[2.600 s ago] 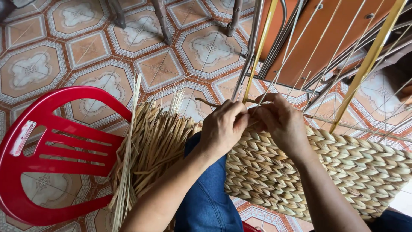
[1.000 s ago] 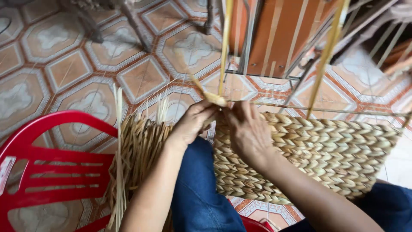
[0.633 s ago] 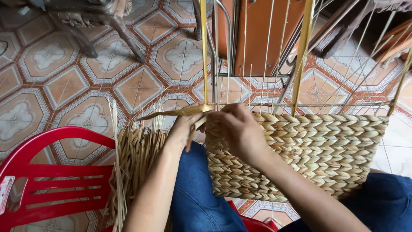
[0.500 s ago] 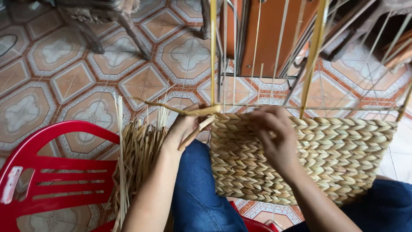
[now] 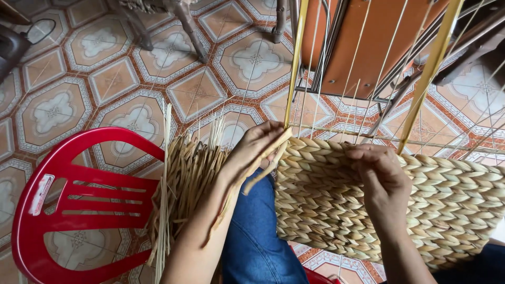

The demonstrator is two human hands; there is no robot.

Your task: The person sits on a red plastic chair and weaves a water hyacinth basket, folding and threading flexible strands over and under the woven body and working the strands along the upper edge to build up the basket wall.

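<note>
Patterned floor tiles (image 5: pixel 110 79) in cream, orange and grey fill the upper left of the frame. Red plastic chair (image 5: pixel 79 205) lies at lower left, its slatted back facing up. Bundle of loose dried straw strands (image 5: pixel 181 189) rests between the chair and the person's blue-jeaned leg (image 5: pixel 258 236), which runs down the lower centre. Orange panel (image 5: pixel 368 42) with metal rods at upper right; dark furniture legs (image 5: pixel 192 29) at top centre. Woven basket piece (image 5: pixel 336 205), thick braided rows of pale straw, sits at centre right, across the lap. Thin upright stakes (image 5: pixel 363 68) and two broader yellow uprights (image 5: pixel 294 68) rise from its top edge and cross in front of the orange panel, partly screening it. Left hand (image 5: pixel 252 150) at centre, just at the basket's upper left corner: fingers curled closed around a flat straw strand (image 5: pixel 265 165) that runs diagonally down from the grip; the hand touches the top braided row. Right hand (image 5: pixel 381 176) lies to the right, on the basket's upper edge, fingers bent and pressed down on the weave near one yellow upright; whether it pinches a strand, cannot tell. Left forearm crosses over part of the straw bundle.
</note>
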